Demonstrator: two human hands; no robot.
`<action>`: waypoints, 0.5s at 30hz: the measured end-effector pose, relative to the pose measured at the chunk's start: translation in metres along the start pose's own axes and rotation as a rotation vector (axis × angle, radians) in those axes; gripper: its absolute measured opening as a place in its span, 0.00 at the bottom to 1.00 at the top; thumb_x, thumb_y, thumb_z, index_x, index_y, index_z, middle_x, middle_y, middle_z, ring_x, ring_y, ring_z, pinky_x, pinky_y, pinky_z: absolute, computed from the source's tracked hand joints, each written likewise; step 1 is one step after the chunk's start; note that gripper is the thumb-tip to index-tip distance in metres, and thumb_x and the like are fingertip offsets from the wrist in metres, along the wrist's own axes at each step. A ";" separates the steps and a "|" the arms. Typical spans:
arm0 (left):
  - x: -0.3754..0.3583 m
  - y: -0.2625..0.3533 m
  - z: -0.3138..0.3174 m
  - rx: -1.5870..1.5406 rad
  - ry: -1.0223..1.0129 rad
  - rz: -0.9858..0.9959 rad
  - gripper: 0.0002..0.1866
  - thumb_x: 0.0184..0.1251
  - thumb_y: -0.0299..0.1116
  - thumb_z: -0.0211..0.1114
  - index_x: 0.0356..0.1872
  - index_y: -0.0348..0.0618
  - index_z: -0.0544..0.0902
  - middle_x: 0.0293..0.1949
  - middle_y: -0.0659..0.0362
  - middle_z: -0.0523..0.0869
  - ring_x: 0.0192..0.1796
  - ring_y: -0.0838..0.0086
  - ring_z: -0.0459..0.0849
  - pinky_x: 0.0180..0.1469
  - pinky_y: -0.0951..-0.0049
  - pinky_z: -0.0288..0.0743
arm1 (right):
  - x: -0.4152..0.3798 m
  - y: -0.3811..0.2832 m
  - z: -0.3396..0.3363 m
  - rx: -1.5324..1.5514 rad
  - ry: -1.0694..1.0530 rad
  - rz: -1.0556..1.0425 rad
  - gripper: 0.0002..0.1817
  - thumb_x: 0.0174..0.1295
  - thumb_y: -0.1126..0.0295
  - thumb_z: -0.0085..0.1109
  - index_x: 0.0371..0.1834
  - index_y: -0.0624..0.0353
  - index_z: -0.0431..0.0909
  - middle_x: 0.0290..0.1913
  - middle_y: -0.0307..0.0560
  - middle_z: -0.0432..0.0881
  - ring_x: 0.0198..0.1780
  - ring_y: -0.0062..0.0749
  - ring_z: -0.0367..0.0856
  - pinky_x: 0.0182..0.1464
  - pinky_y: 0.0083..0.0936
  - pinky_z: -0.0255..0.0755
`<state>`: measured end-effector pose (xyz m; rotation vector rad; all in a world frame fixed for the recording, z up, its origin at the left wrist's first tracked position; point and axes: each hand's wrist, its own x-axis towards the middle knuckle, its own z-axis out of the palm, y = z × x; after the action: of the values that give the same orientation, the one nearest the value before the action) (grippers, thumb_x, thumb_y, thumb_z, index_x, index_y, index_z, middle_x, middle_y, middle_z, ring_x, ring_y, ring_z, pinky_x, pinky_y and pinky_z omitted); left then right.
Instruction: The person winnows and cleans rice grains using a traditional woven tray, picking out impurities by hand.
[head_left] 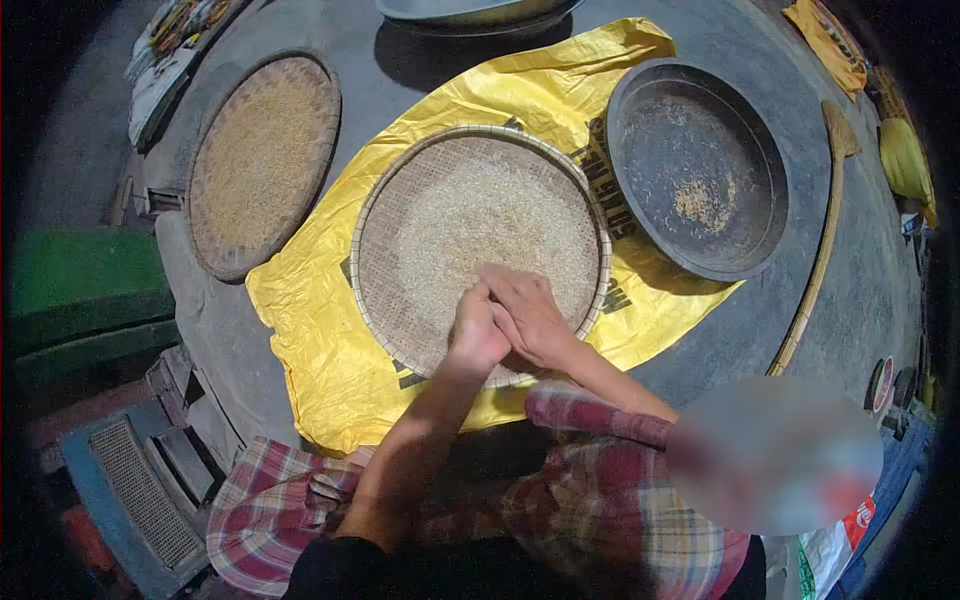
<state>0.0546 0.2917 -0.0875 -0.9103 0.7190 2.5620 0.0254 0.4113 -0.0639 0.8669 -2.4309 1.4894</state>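
Observation:
A round woven winnowing tray point(367, 215) lies in front of me, with pale grain point(500, 215) spread over its middle and a browner patch near its centre. Over the tray's near part, my left hand point(480, 328) and my right hand point(535, 315) are pressed together, palm to palm. The right hand lies partly across the left, its fingers close together and pointing away from me. Whatever is between the palms is hidden. Beneath the tray is a yellow printed plastic sack point(310, 345).
At left sits another woven tray point(255, 160) of golden grain. A dark round basin point(690, 150) with some grain stands at right, beside a long-handled broom point(825, 240). A metal basin point(480, 12) is at the far edge. A blue-framed object point(135, 490) stands lower left.

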 end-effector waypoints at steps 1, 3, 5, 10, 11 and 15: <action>-0.003 0.008 0.003 0.049 0.017 -0.001 0.21 0.71 0.43 0.47 0.57 0.37 0.67 0.51 0.54 0.75 0.55 0.65 0.74 0.56 0.65 0.70 | -0.005 0.007 0.005 -0.002 -0.118 0.072 0.10 0.57 0.72 0.54 0.41 0.62 0.76 0.43 0.55 0.77 0.46 0.47 0.75 0.46 0.36 0.68; -0.012 0.019 0.006 0.102 0.028 -0.019 0.22 0.71 0.43 0.47 0.58 0.38 0.67 0.52 0.54 0.75 0.55 0.65 0.74 0.56 0.65 0.69 | -0.018 0.028 0.004 0.017 -0.120 0.169 0.09 0.57 0.72 0.54 0.38 0.63 0.76 0.41 0.56 0.77 0.44 0.49 0.75 0.44 0.37 0.68; -0.022 0.025 0.008 0.336 0.126 0.161 0.23 0.69 0.41 0.50 0.58 0.36 0.66 0.53 0.51 0.73 0.55 0.63 0.73 0.54 0.66 0.70 | -0.029 0.034 -0.005 0.030 -0.105 0.310 0.08 0.57 0.71 0.53 0.36 0.64 0.77 0.39 0.57 0.77 0.42 0.50 0.75 0.43 0.37 0.68; -0.034 0.033 0.007 0.398 0.225 0.140 0.20 0.68 0.35 0.52 0.59 0.39 0.67 0.51 0.52 0.75 0.50 0.67 0.77 0.50 0.70 0.74 | -0.045 0.015 0.004 0.159 -0.034 0.571 0.08 0.56 0.69 0.54 0.28 0.64 0.76 0.25 0.57 0.77 0.30 0.48 0.77 0.35 0.35 0.71; -0.037 0.032 0.002 0.384 0.214 0.148 0.20 0.68 0.34 0.54 0.58 0.38 0.67 0.50 0.51 0.75 0.49 0.67 0.77 0.48 0.71 0.75 | -0.049 0.012 0.010 0.156 -0.058 0.622 0.09 0.55 0.68 0.55 0.28 0.64 0.77 0.23 0.56 0.77 0.28 0.45 0.78 0.34 0.34 0.71; -0.038 0.021 -0.018 0.411 0.285 0.096 0.16 0.66 0.32 0.54 0.53 0.38 0.71 0.42 0.54 0.79 0.41 0.70 0.80 0.39 0.77 0.77 | -0.056 0.025 0.015 0.330 -0.040 0.738 0.08 0.54 0.68 0.57 0.28 0.63 0.78 0.19 0.52 0.76 0.23 0.31 0.78 0.31 0.30 0.72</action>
<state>0.0822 0.2588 -0.0669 -1.1249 1.3395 2.2497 0.0601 0.4286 -0.1142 -0.0086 -2.7261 2.1582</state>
